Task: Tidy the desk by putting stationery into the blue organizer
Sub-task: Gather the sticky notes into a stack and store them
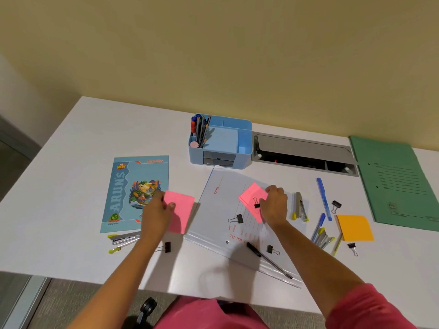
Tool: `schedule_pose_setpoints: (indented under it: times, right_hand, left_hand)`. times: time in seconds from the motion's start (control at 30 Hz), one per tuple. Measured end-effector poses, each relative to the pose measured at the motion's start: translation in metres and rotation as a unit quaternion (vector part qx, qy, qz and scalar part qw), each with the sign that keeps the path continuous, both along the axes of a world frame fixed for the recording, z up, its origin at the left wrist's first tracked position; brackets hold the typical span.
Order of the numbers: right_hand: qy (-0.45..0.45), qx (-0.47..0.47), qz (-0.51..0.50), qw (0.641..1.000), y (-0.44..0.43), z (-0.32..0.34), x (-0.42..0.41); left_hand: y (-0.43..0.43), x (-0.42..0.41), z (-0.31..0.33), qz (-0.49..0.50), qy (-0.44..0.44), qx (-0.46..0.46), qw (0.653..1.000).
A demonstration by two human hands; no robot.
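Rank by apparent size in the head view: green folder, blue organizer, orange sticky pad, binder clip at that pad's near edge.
1. green folder, though cut off at the frame edge
2. blue organizer
3. orange sticky pad
4. binder clip
None look alike.

The bench (83, 138) was white, smooth and matt. The blue organizer (196, 156) looked like smooth plastic with a slight sheen. The left pink pad (184, 207), right pink pad (251, 194) and orange pad (355, 227) were matt paper. The green folder (399, 186) was matt card, and the stapler (299, 206) showed bright metal.
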State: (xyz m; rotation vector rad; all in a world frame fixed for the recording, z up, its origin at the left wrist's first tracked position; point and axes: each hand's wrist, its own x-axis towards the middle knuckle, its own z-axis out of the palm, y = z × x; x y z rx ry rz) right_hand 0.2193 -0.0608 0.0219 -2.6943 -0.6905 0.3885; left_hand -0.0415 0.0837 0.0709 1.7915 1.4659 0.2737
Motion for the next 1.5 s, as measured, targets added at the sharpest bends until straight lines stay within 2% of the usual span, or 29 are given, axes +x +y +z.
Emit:
schedule_pose_setpoints:
  times: [0.2, 0.3, 0.4, 0.5, 0.63, 0.73, 0.83, 0.93, 1.03, 1.23, 1.3, 1.37, 1.5]
  right_hand:
    - [0.021, -0.014, -0.023, 0.999, 0.003, 0.003, 0.006]
    - [0.013, 0.032, -0.043, 0.999, -0.001, 0.008, 0.009]
    - [-0.031, 0.052, -0.036, 0.997, -0.008, 0.008, 0.006]
    - [-0.019, 0.065, -0.045, 0.997, -0.01, 0.005, 0.002]
    - [0.034, -0.018, -0.012, 0.999, -0.004, 0.0, -0.005]
    - [0.026, -0.08, 0.0, 0.996, 0.005, -0.001, -0.008]
    - [0.027, -0.099, -0.004, 0.995, 0.011, 0.0, -0.007]
    - [0.015, -0.045, -0.022, 0.999, 0.01, 0.002, -0.004]
    - [-0.021, 0.083, -0.04, 0.995, 0.004, 0.01, -0.006]
    - [0.039, 0.28, -0.098, 0.954, -0.012, 0.046, -0.031]
    - [0.104, 0.33, -0.137, 0.928, -0.017, 0.057, -0.046]
    - [0.201, 0.34, -0.173, 0.902, -0.017, 0.064, -0.064]
    - [0.274, 0.328, -0.141, 0.893, -0.014, 0.061, -0.099]
  left_hand:
    - [-0.025, 0.026, 0.002, 0.076, -0.102, -0.154, 0.98]
    - [-0.031, 0.035, 0.005, 0.089, -0.112, -0.181, 0.973]
    - [-0.034, 0.041, 0.007, 0.095, -0.12, -0.191, 0.97]
    - [-0.039, 0.045, 0.009, 0.096, -0.12, -0.199, 0.968]
    - [-0.045, 0.046, 0.009, 0.101, -0.125, -0.213, 0.964]
    - [-0.048, 0.046, 0.009, 0.111, -0.132, -0.224, 0.959]
    - [-0.048, 0.043, 0.008, 0.119, -0.134, -0.232, 0.956]
    - [-0.048, 0.04, 0.008, 0.129, -0.141, -0.237, 0.953]
    - [-0.046, 0.039, 0.008, 0.139, -0.149, -0.241, 0.949]
    - [-0.049, 0.042, 0.007, 0.146, -0.16, -0.254, 0.943]
    - [-0.052, 0.046, 0.007, 0.142, -0.167, -0.258, 0.941]
    - [-0.057, 0.051, 0.008, 0.133, -0.176, -0.264, 0.939]
    - [-0.069, 0.062, 0.011, 0.113, -0.196, -0.266, 0.937]
